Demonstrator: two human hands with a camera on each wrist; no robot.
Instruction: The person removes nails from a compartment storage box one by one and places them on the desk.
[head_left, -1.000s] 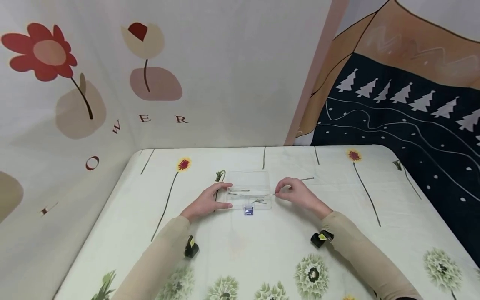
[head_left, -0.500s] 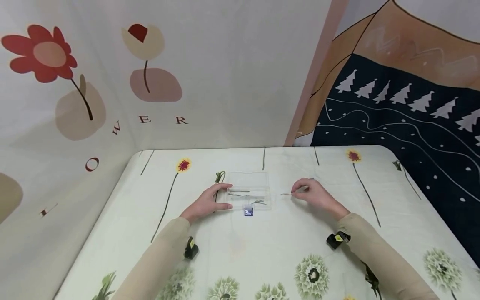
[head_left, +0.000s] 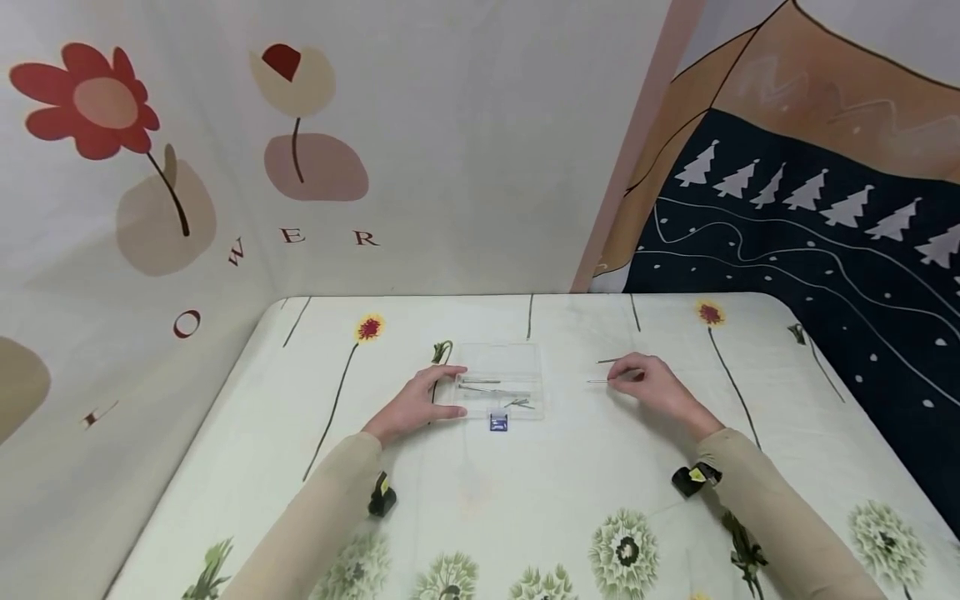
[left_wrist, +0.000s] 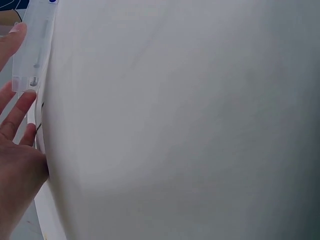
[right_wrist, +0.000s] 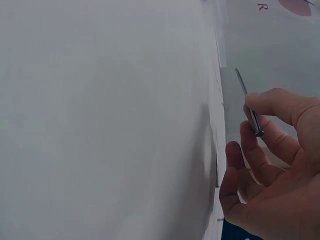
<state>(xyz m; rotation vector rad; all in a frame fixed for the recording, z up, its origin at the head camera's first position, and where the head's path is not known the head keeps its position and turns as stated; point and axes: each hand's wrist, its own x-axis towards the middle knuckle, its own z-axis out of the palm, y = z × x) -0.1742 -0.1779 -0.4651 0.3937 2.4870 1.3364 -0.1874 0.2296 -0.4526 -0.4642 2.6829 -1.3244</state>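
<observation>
My right hand [head_left: 651, 389] pinches a metal nail [right_wrist: 241, 81] between thumb and fingers, its tip pointing left, over the table right of the clear plastic box [head_left: 480, 409]. The nail's flat head shows below the thumb in the right wrist view. My left hand [head_left: 412, 407] holds the box by its left end, fingers at the far corner and thumb at the near corner. Long nails [head_left: 480, 382] and several short ones [head_left: 519, 403] lie in the box's compartments. Its transparent lid [head_left: 498, 357] stands open toward the back.
Another nail [head_left: 606, 361] lies on the table just behind my right hand, partly hidden by it. A blue label [head_left: 498, 422] sits at the box's front edge. The flower-printed tablecloth [head_left: 480, 483] covers the table, and printed curtains [head_left: 465, 167] hang behind it.
My right hand has moved right, drawing the nail away from the box. The nail lying on the table now shows at its left end. My left hand stays at the box.
</observation>
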